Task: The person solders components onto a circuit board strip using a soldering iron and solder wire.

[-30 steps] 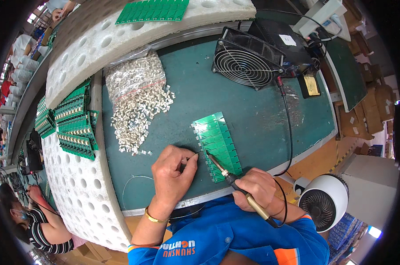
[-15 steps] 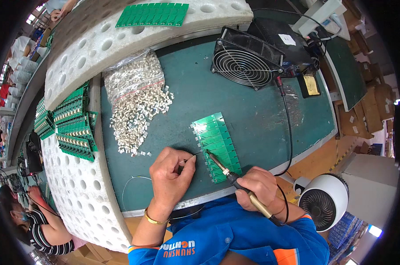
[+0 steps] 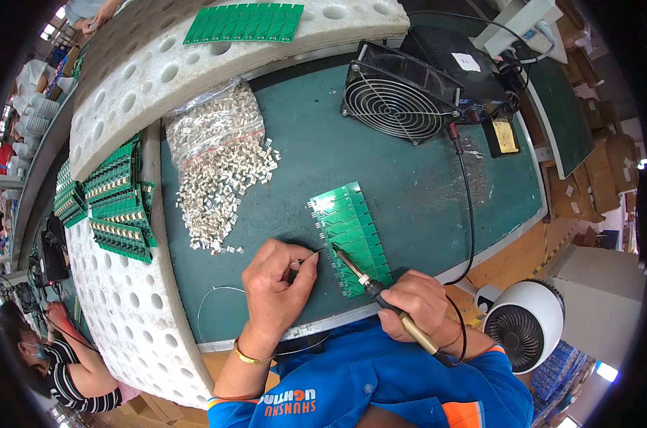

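A green circuit board panel [image 3: 359,235] lies on the green work mat, a row of small pins along its left edge. My right hand [image 3: 417,305] is closed round the handle of a soldering iron [image 3: 402,319], whose tip touches the board near that left edge. Just left of the board, my left hand [image 3: 279,279] pinches a thin solder wire [image 3: 223,287] between thumb and fingertips. The wire's short end points at the iron's tip, and its tail loops over the mat behind the hand. Whether wire and tip touch is too small to tell.
An open plastic bag [image 3: 216,128] spills small white connectors [image 3: 220,192] at the left. Foam slabs [image 3: 134,307] border the mat, holding stacked boards [image 3: 120,207] and another green panel [image 3: 245,23]. A black fan [image 3: 398,100] and soldering station [image 3: 459,64] stand at the back right.
Both hands stay almost in place. The iron's tip has shifted very slightly on the board, toward its left edge.
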{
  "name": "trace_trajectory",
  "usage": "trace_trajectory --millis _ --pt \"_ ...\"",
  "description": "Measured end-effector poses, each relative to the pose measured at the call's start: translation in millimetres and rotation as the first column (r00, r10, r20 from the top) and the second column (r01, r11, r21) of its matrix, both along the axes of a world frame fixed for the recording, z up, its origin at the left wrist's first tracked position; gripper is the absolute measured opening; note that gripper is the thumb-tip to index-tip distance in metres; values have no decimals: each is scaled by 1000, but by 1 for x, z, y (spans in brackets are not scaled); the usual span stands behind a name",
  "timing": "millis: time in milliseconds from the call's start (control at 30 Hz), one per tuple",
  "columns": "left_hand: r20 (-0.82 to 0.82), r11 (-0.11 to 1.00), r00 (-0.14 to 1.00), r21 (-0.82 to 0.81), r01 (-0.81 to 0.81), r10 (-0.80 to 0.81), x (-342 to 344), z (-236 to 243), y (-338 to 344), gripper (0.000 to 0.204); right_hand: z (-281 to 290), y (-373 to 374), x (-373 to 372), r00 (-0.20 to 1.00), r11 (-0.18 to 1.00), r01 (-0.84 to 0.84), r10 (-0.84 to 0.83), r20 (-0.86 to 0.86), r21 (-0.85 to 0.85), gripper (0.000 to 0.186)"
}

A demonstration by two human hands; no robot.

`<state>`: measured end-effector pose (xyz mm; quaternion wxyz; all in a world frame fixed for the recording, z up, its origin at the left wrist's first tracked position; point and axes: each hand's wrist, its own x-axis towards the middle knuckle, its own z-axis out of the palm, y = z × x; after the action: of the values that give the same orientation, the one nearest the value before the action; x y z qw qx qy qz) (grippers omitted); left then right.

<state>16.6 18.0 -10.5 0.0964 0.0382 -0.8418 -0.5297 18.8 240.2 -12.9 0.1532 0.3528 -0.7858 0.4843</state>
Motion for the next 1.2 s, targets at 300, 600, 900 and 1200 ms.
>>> trace_trajectory --millis 300,600,900,1200 --pt "-6 1000 1000 -2 14 -14 -1 1 0 9 1 0 3 1000 999 -21 22 -15 44 31" --pt "19 1000 1000 15 -18 18 2 1 -2 11 1 7 -2 999 1000 -3 4 -52 20 32" --pt "17 998 998 -18 -56 57 0 2 -2 15 0 9 -17 999 997 -26 24 -29 -66 32" --pt "66 997 996 34 -69 67 1 0 -5 12 -4 10 -24 995 983 -40 56 85 -178 28"
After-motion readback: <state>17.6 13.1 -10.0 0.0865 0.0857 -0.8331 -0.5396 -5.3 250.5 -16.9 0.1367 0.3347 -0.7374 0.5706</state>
